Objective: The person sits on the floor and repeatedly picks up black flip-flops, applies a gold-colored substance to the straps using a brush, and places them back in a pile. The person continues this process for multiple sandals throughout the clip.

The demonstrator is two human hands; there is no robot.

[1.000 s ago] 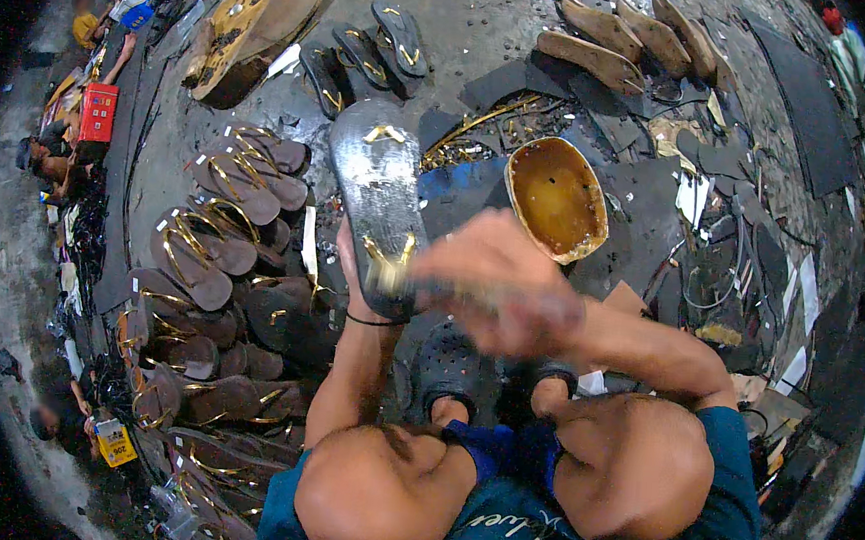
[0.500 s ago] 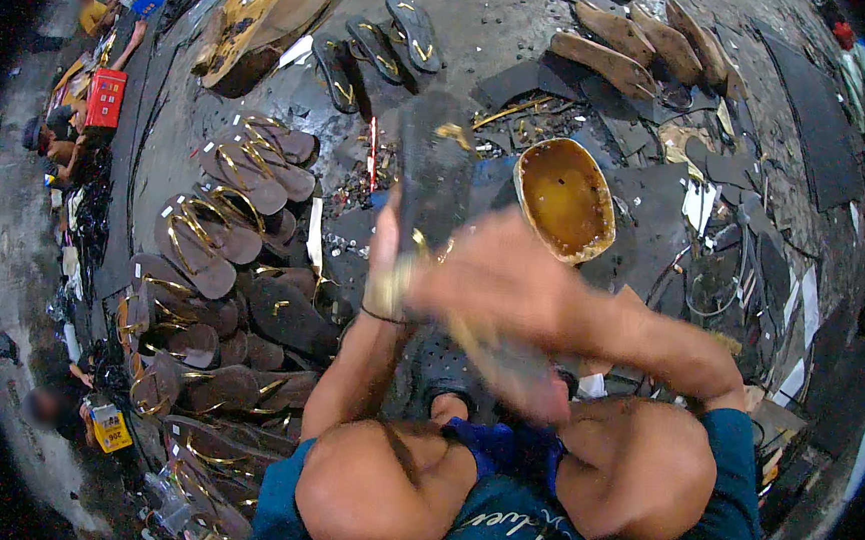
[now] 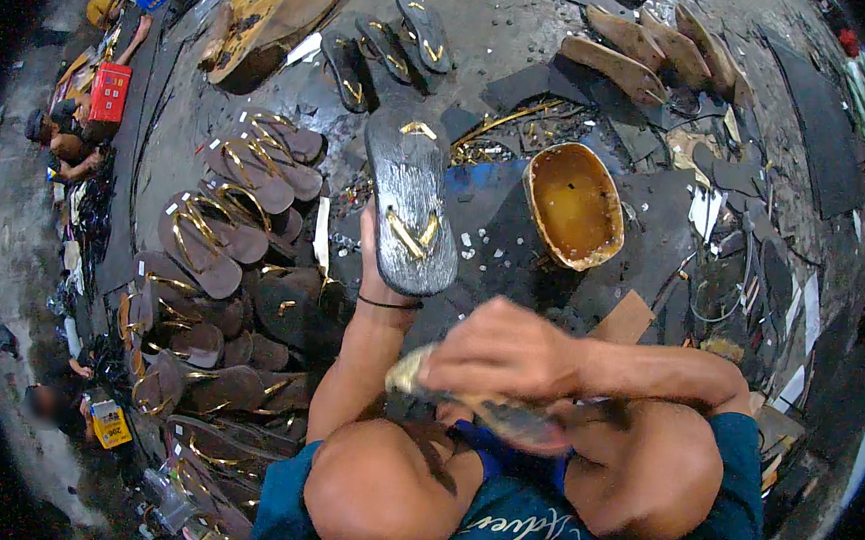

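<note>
Upright in front of me is a dark sandal sole point(image 3: 416, 194), its upper face shiny and wet, with gold strap ends showing through it. My left hand point(image 3: 372, 251) grips it along its left edge, most fingers hidden behind the sole. Lower and to the right, my right hand point(image 3: 507, 351) is closed round a brush point(image 3: 410, 371) with a pale yellowish tip; its long dark handle is smeared by motion. The brush is apart from the sole. Right of the sole stands an oblong tub point(image 3: 618, 238) holding amber, glue-like liquid.
Finished-looking brown sandals with gold straps point(image 3: 204, 244) lie in overlapping rows on the left. Beyond the sole are several black sandals point(image 3: 380, 51). Wooden foot forms point(image 3: 617, 67) lie at far right, among dark sheet scraps point(image 3: 803, 130). People and a red box point(image 3: 110, 93) are at far left.
My right hand has drawn the brush off the sole, down toward my knees. The sole, blurred before, now shows its glossy coated face clearly.
</note>
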